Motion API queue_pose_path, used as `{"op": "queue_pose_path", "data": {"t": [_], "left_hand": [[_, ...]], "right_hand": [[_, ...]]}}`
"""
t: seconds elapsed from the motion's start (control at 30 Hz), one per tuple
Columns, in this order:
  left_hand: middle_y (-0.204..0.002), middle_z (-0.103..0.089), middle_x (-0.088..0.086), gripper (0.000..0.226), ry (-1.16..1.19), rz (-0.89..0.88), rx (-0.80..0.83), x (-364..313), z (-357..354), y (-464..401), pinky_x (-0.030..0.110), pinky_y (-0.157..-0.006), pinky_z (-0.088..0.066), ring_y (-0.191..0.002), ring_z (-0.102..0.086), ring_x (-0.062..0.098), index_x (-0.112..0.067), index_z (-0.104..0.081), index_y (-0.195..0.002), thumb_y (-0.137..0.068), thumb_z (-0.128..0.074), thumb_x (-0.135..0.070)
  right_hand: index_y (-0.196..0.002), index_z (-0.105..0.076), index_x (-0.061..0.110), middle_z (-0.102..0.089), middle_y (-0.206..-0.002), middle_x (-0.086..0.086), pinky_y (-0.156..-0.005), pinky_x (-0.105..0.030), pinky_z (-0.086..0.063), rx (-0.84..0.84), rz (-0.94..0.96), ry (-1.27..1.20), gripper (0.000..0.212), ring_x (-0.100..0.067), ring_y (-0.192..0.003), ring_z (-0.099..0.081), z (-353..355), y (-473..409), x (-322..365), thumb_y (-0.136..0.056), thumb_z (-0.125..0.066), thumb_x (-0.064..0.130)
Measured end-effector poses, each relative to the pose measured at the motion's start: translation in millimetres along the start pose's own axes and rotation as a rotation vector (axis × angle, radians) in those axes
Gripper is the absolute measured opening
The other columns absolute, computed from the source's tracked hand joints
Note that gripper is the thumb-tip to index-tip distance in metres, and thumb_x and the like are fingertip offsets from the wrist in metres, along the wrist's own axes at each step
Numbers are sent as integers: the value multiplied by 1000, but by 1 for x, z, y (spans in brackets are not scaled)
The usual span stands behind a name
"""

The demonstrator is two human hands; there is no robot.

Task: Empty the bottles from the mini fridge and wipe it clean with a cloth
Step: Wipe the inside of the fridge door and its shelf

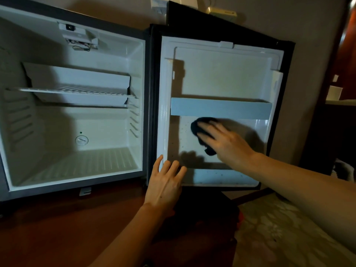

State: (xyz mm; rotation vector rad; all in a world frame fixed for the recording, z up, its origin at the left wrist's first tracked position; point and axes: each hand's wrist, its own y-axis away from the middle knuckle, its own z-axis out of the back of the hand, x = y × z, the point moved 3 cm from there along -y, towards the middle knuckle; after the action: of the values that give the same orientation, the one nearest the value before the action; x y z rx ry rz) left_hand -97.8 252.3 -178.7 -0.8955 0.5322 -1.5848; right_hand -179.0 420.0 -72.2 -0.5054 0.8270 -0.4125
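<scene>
Here we see the fridge [77, 112] standing open on a wooden floor [57, 228], its door [221, 78] swung fully to the right so the white inner liner faces us. The right hand [229, 143] lies flat on a dark cloth [200, 130], fingers straight and spread, pressing it against the liner between the two door rails, a little left of the middle. The upper rail [221, 108] runs just above the cloth; the lower rail [221, 177] runs along the door's bottom edge. Small dark specks dot the liner to the left of the cloth and along the lower rail. The left hand [165, 182] is open too, its straight fingers resting on the door's lower left corner, by the hinge side, holding nothing.

Inside the cabinet we find no bottles: a wire shelf [77, 91] crosses the middle, a round dial [81, 140] sits low on the back wall, and a lamp unit [79, 35] hangs near the top. A patterned carpet [279, 228] shows at the lower right, beneath the right forearm.
</scene>
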Motion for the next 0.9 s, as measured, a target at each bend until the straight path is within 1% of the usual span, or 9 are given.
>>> {"op": "queue_pose_path", "data": {"t": [0.1,0.17,0.3,0.4,0.5,0.63,0.7,0.8,0.9], "left_hand": [[-95,-58,3,50,-10,1,16,1,0,-2,52,-106,-39,-88,-59,25,-17,-62,-102,-57,-81,-27],[-94,-59,4,51,-6,1,25,0,0,-4,53,-104,-40,-87,-60,25,-17,-63,-102,-56,-82,-28],[-92,-58,5,53,-3,4,-6,-2,2,-6,53,-101,-42,-85,-60,25,-16,-61,-101,-54,-84,-28],[-92,-58,5,55,-11,2,-17,-1,3,-5,53,-100,-42,-86,-61,25,-17,-62,-101,-53,-86,-30],[-91,-57,5,53,-22,5,-23,0,3,-5,52,-101,-41,-84,-59,25,-16,-63,-101,-53,-85,-27],[-89,-56,5,48,-21,17,-23,-1,4,-6,52,-101,-42,-83,-59,25,-16,-64,-98,-55,-83,-23],[-88,-55,5,49,-20,17,-15,-2,3,-8,52,-101,-41,-82,-59,25,-16,-64,-98,-54,-83,-23],[-91,-57,4,52,-12,16,-18,-2,2,-7,53,-102,-41,-85,-60,25,-17,-63,-101,-55,-85,-26],[-91,-57,5,54,-11,11,-19,-1,2,-6,52,-101,-41,-86,-60,25,-16,-64,-102,-53,-85,-27]], "right_hand": [[-108,-73,15,-57,-138,-8,-93,-42,-54,121,418,67,28,-30,-131,-49,-16,15,10,-84,-59,9],[-100,-75,15,-60,-134,-6,-96,-42,-52,176,531,91,22,-29,-129,-52,-16,18,10,-80,-69,7],[-118,-68,11,-52,-142,-13,-80,-46,-59,105,203,30,47,-35,-128,-51,-1,3,0,-72,-72,4],[-129,-60,8,-47,-145,-15,-87,-48,-57,28,-69,-34,63,-38,-128,-48,5,-4,-5,-67,-77,3],[-115,-70,13,-54,-140,-11,-82,-42,-59,64,198,12,43,-34,-129,-51,-12,10,3,-72,-67,5],[-95,-75,16,-63,-130,-5,-88,-38,-56,224,583,99,23,-27,-125,-56,-13,18,2,-73,-77,7],[-103,-74,15,-61,-133,-8,-88,-39,-56,152,465,96,32,-30,-124,-56,-3,6,-5,-72,-74,5],[-128,-61,10,-47,-145,-14,-91,-45,-56,20,4,-2,62,-35,-131,-47,7,-5,-14,-69,-79,2],[-130,-60,11,-42,-149,-12,-86,-46,-57,37,-31,-114,65,-35,-135,-42,-9,5,-5,-69,-78,-1]]}}
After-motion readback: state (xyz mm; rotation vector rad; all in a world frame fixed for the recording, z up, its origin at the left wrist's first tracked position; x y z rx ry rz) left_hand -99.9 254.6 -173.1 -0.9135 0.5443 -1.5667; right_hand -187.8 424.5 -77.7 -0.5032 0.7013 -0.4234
